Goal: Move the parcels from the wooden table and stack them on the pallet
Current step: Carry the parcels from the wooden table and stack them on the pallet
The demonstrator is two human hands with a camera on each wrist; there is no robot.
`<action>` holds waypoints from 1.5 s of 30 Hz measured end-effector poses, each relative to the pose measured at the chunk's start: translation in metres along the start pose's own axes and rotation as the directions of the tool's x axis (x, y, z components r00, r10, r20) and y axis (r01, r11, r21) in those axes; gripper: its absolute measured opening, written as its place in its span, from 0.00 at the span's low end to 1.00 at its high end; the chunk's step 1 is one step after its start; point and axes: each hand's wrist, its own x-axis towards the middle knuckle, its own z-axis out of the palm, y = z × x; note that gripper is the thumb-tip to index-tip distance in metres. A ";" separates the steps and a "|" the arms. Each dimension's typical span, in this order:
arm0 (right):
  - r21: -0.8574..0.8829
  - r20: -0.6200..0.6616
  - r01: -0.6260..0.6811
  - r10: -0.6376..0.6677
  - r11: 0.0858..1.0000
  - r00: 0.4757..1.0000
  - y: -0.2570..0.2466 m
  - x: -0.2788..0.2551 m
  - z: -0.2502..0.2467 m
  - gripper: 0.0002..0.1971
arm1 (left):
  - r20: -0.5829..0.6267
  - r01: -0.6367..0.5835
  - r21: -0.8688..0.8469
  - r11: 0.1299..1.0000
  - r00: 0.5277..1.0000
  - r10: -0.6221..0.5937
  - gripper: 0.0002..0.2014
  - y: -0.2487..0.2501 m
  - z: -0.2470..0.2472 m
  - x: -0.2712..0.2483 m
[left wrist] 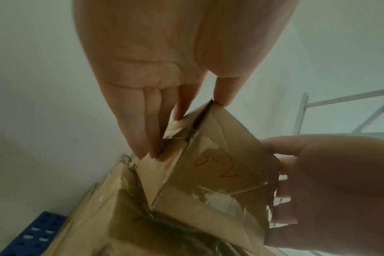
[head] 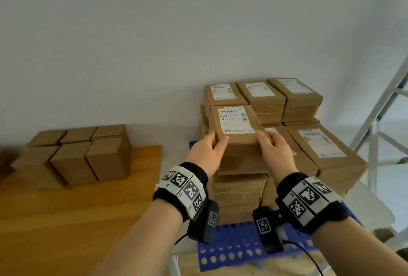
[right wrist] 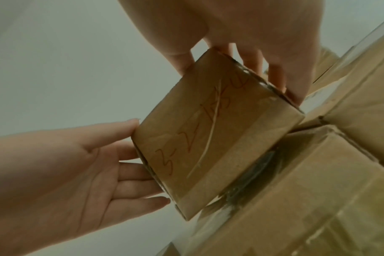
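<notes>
A brown parcel [head: 234,125] with a white shipping label is held between both hands over the front left column of the parcel stack [head: 313,143] on the blue pallet [head: 231,244]. My left hand [head: 212,145] pinches its left near corner, thumb on top and fingers down the side. My right hand [head: 271,143] grips the right near corner the same way. In the wrist views the parcel [left wrist: 208,173] [right wrist: 208,135] shows red handwriting on its underside and is tilted just above the stack. Whether it touches the stack I cannot tell. Several plain brown parcels [head: 75,156] remain on the wooden table [head: 66,220].
The pallet stack rises in several columns against the white wall, the back row higher than the front. A white metal frame [head: 375,121] stands close on the right. The table's right edge lies next to the pallet, with a narrow gap between.
</notes>
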 end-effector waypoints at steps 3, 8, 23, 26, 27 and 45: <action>-0.005 0.075 0.029 -0.028 1.000 0.997 0.004 0.010 -0.012 0.26 | -0.050 0.051 -0.016 0.999 0.997 -0.052 0.23 0.012 0.014 -0.002; 0.047 0.170 0.072 -0.079 0.996 0.982 0.008 0.017 -0.027 0.23 | -0.129 0.106 -0.023 0.994 0.986 -0.108 0.21 0.022 0.031 -0.003; 0.004 0.231 0.056 -0.056 0.998 0.971 0.008 0.020 -0.034 0.26 | -0.190 0.179 0.080 0.981 0.968 -0.161 0.22 0.040 0.031 -0.002; -0.014 0.217 0.077 -0.072 0.997 0.973 0.008 0.021 -0.031 0.26 | -0.189 0.181 0.085 0.980 0.968 -0.163 0.22 0.039 0.028 -0.002; -0.022 0.214 0.084 -0.077 0.996 0.974 0.009 0.022 -0.030 0.26 | -0.182 0.182 0.089 0.979 0.970 -0.163 0.22 0.039 0.027 -0.002; -0.043 0.166 0.125 -0.116 0.991 0.979 0.008 0.016 -0.031 0.24 | -0.156 0.178 0.084 0.980 0.974 -0.164 0.20 0.041 0.022 -0.013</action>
